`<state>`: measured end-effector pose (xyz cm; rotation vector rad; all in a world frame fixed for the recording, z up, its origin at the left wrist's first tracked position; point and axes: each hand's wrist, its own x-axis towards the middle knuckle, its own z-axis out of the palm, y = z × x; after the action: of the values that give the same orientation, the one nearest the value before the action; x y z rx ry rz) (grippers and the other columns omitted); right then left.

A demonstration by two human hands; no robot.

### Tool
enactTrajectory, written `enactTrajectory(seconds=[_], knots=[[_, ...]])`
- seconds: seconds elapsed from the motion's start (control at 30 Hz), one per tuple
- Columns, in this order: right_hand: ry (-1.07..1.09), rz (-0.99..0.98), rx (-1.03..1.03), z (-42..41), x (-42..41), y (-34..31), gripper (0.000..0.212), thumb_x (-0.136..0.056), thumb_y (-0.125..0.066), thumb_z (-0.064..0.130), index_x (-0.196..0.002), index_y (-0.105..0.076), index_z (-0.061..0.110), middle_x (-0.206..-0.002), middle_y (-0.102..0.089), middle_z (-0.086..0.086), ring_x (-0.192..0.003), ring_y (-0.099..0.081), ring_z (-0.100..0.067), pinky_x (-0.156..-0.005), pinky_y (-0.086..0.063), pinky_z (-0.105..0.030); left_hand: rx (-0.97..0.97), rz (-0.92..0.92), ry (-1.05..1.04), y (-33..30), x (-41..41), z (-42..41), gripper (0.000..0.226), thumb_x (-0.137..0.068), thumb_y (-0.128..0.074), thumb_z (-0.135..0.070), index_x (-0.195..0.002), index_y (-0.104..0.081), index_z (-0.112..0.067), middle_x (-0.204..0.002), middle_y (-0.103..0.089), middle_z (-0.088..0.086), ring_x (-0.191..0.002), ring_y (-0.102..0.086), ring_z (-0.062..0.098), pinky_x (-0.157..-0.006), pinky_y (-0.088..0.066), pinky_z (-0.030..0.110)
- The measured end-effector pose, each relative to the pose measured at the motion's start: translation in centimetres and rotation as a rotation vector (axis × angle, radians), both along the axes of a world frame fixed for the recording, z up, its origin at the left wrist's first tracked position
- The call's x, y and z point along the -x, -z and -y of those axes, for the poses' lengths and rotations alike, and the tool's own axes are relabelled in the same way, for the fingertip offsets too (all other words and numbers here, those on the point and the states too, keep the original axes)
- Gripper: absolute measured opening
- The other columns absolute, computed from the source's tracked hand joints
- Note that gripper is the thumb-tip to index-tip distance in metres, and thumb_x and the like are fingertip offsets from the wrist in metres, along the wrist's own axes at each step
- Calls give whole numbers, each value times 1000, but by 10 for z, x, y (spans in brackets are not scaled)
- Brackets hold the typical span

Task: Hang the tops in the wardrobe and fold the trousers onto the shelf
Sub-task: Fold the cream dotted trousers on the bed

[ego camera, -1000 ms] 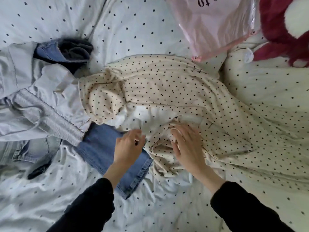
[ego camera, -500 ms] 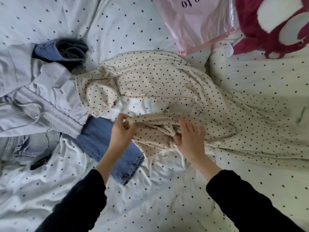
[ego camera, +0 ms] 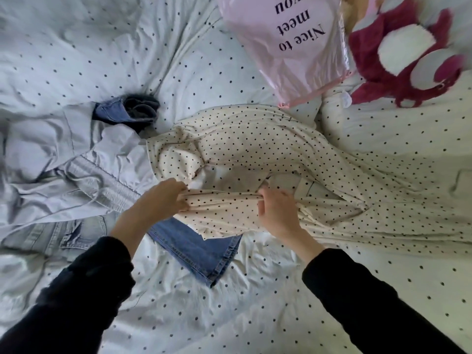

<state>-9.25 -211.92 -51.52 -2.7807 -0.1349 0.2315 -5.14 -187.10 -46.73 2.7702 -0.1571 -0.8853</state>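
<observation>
Head view shows our left hand (ego camera: 163, 200) and right hand (ego camera: 277, 213) pinching the dotted top (ego camera: 255, 149)'s edge; we should lift evenly, keeping it taut.

The whole view is filled by a bed covered with a crumpled white sheet with small dark dots (ego camera: 204, 60). The sheet is lit by soft daylight, and shallow shadows are seen in its folds.
</observation>
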Motion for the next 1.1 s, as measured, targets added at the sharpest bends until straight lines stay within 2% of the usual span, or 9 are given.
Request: enactTrajectory(seconds=[0.17,0.3,0.43,0.53,0.63,0.7,0.77,0.9,1.1], knots=[[59,77,-73,18,7,-14,23,-92,-47,5,-112,-59,6,-56,-45,10,-51,-44,-14,-98,-37,-40,-48,-57,-128,27,34,-8,15,-89,-54,-12,-75,-55,-10,-82,-59,12,-91,-60,32,-71,-42,32],[129,137,-123,40,11,-19,18,-90,-51,1,-102,-64,4,-49,-31,20,-45,-31,3,-86,-42,-41,79,105,-320,36,49,-14,11,-88,-59,-15,-86,-64,-5,-80,-61,14,-83,-57,33,-73,-43,36],[181,147,-119,54,8,-23,15,-90,-52,5,-91,-67,1,-46,-48,2,-41,-44,-17,-58,-48,-37,533,83,-557,7,45,-12,11,-91,-56,-9,-86,-64,-3,-70,-55,10,-61,-45,20,-54,-34,23],[193,120,-125,52,5,-34,29,-88,-48,12,-60,-53,7,-41,-36,0,-37,-29,-14,-42,-24,-21,569,95,-527,-18,40,-24,14,-89,-61,-16,-82,-66,-6,-68,-58,6,-60,-47,17,-53,-36,17],[217,118,-101,45,-11,-37,44,-88,-50,11,-50,-30,18,-42,-23,5,-41,-19,-12,-45,-19,-24,356,39,-382,-30,25,-47,16,-83,-69,-33,-77,-66,-18,-67,-63,5,-60,-54,19,-59,-41,28],[227,129,-49,35,-25,-34,42,-89,-51,15,-51,-36,22,-42,-31,4,-41,-27,-15,-52,-30,-26,136,56,-315,-29,16,-61,20,-83,-67,-38,-83,-65,-18,-70,-64,6,-64,-58,21,-63,-44,30],[242,97,-27,22,-35,-28,21,-92,-51,21,-77,-66,18,-61,-61,-1,-58,-55,-21,-73,-45,-35,-38,227,-327,-19,10,-74,21,-90,-61,-28,-106,-63,-15,-97,-66,11,-89,-60,29,-79,-49,37],[201,-17,3,-9,-21,-12,35,-93,-53,24,-127,-53,15,-121,-60,-4,-116,-54,-25,-103,-36,-50,-193,332,-374,15,25,-87,51,-89,-55,-8,-137,-40,-14,-138,-39,17,-130,-34,33,-109,-29,51],[-46,-102,114,-29,60,35,20,-83,-68,18,-101,-63,12,-96,-63,-4,-88,-61,-24,-74,-46,-35,86,287,-230,83,118,-41,29,-86,-63,-8,-114,-62,-11,-119,-59,11,-105,-60,28,-93,-48,44]])
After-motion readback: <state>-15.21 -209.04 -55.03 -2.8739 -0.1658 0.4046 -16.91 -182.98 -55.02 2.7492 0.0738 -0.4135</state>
